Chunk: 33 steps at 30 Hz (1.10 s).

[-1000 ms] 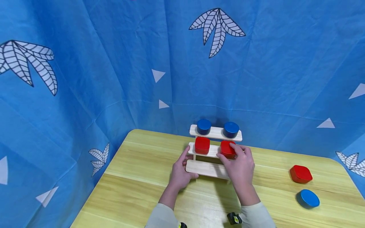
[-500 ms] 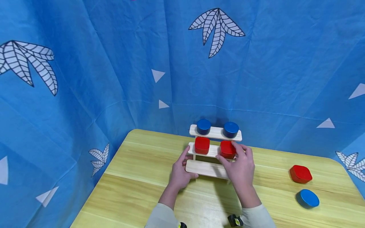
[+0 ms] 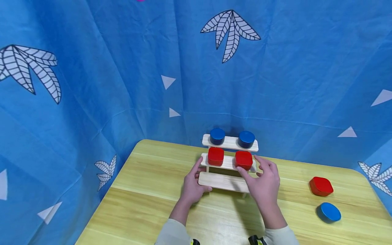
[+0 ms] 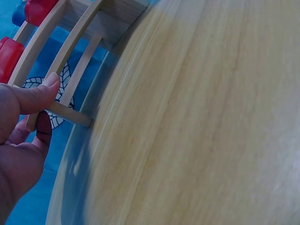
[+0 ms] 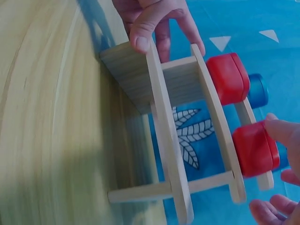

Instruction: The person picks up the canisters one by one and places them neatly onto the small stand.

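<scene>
A small three-tier wooden rack (image 3: 225, 181) stands toward the back of the table. My left hand (image 3: 192, 186) grips its left end, thumb at the front of the lowest shelf, as the left wrist view (image 4: 40, 101) also has it. Two red rounded-square boxes, a left one (image 3: 215, 156) and a right one (image 3: 243, 160), sit on the middle shelf. On the top shelf are two round blue boxes (image 3: 217, 136). My right hand (image 3: 265, 182) is spread beside the right red box, thumb tip at its front edge and index finger apart from its side. The lowest shelf bears nothing.
Another red box (image 3: 321, 186) and a round blue box (image 3: 328, 212) lie on the table (image 3: 147, 194) at the right. A blue curtain (image 3: 196, 68) with leaf prints hangs right behind the table's back edge.
My right hand has let go of the right red box, its index finger drawing away to the right. The box stays on the middle shelf. My left hand keeps its hold on the rack.
</scene>
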Each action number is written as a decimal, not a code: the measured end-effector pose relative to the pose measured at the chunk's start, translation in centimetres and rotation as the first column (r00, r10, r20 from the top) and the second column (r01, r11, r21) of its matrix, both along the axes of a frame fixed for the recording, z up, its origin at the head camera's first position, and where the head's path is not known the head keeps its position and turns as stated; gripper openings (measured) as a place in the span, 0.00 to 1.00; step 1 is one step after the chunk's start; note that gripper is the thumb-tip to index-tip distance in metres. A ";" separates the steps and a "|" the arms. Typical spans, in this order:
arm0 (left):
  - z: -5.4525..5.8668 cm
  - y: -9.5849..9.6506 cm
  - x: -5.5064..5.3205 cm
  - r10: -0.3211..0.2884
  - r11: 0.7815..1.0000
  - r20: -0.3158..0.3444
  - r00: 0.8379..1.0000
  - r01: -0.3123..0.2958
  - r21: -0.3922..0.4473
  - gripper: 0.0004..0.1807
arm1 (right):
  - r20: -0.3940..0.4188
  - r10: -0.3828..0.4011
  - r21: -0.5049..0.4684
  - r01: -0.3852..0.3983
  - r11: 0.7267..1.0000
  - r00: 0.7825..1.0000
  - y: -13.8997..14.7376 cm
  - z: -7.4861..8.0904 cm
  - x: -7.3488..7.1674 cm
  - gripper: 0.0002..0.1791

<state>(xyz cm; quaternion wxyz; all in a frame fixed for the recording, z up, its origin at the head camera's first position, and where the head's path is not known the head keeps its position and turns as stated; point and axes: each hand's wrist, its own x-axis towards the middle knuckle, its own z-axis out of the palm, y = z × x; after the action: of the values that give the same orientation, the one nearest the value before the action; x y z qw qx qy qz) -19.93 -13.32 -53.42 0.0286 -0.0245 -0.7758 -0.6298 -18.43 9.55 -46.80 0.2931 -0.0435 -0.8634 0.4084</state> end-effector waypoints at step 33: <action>0.1 0.1 0.0 0.008 1.000 -0.002 1.000 -0.008 -0.014 0.70 | 0.018 -0.197 -0.123 0.197 0.973 0.980 6.9 -1.7 3.5 0.32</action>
<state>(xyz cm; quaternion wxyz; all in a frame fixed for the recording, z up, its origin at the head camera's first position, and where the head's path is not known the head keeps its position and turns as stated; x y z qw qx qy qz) -19.95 -13.23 -53.35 0.0317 -0.0225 -0.7803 -0.6242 -14.95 16.42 -48.51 0.3262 -0.1483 -0.8287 0.4299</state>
